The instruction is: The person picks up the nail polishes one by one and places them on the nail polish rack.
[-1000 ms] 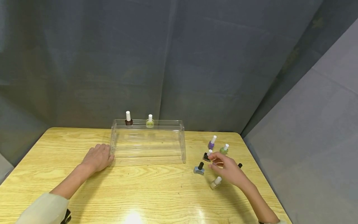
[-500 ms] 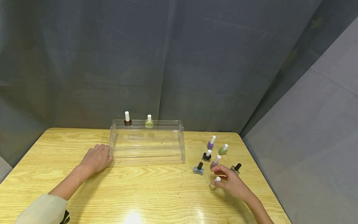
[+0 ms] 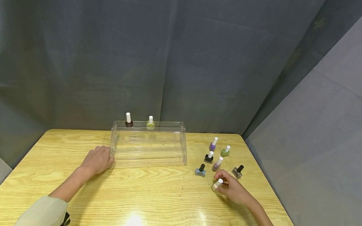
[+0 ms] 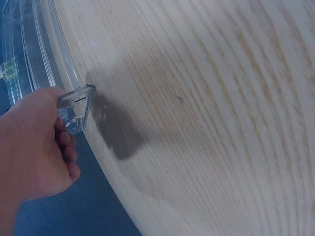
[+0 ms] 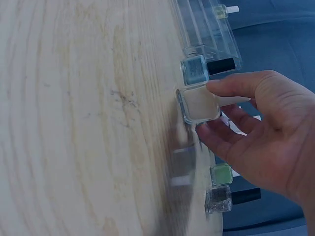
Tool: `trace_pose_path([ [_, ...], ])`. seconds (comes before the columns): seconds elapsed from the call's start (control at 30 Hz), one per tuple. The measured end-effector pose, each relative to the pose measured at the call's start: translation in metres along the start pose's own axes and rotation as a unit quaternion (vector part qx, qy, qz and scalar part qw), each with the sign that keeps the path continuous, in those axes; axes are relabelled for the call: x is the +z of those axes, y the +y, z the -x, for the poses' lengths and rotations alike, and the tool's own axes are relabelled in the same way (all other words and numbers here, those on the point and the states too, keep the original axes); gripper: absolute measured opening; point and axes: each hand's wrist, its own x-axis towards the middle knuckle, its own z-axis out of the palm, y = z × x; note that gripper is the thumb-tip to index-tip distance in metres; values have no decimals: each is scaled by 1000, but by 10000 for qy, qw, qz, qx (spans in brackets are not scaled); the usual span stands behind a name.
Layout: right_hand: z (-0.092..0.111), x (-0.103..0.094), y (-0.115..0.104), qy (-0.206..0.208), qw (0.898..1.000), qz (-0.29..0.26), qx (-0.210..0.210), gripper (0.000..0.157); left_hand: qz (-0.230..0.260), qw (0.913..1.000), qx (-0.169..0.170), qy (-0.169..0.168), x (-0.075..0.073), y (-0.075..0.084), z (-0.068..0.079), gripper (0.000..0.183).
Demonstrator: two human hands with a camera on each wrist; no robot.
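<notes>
At the right, my right hand (image 3: 234, 189) pinches a cream nail polish bottle (image 5: 199, 104) with a white cap. The thumb lies on the glass in the right wrist view and the other fingers are on its far side. My left hand (image 3: 97, 160) grips the left side panel of a clear stepped display rack (image 3: 169, 126), its fingers curled around the edge (image 4: 75, 98) in the left wrist view. On the rack's top tier stand a dark red nail polish (image 3: 129, 123) and a yellow one (image 3: 150, 125), both white-capped.
Near the right hand stand blue (image 3: 200, 172), black (image 3: 208, 158), mauve (image 3: 216, 166), purple (image 3: 212, 146), green (image 3: 225, 153) and glittery grey (image 3: 236, 173) polish bottles. The wooden table (image 3: 141, 194) ends at a dark curtain (image 3: 212, 78) behind.
My right hand has moved toward the table's near side, from beside the mauve and black bottles to the cream bottle, and now pinches it. My left hand stays on the rack.
</notes>
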Motion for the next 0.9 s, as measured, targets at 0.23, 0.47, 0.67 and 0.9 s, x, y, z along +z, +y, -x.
trace_pose_path([
  [0.23,0,2,6,36,9999,50,-121,24,-64,10000,29,-19,0,-1,0,26],
  [0.47,1,3,10,281,9996,-36,41,19,-91,9999,49,26,0,-1,0,25],
  [0.67,0,3,13,460,9989,26,-27,22,-91,9999,23,-46,-1,0,0,26],
  [0.9,-1,2,8,538,9983,97,198,31,-81,9999,1,-88,-1,0,0,28],
])
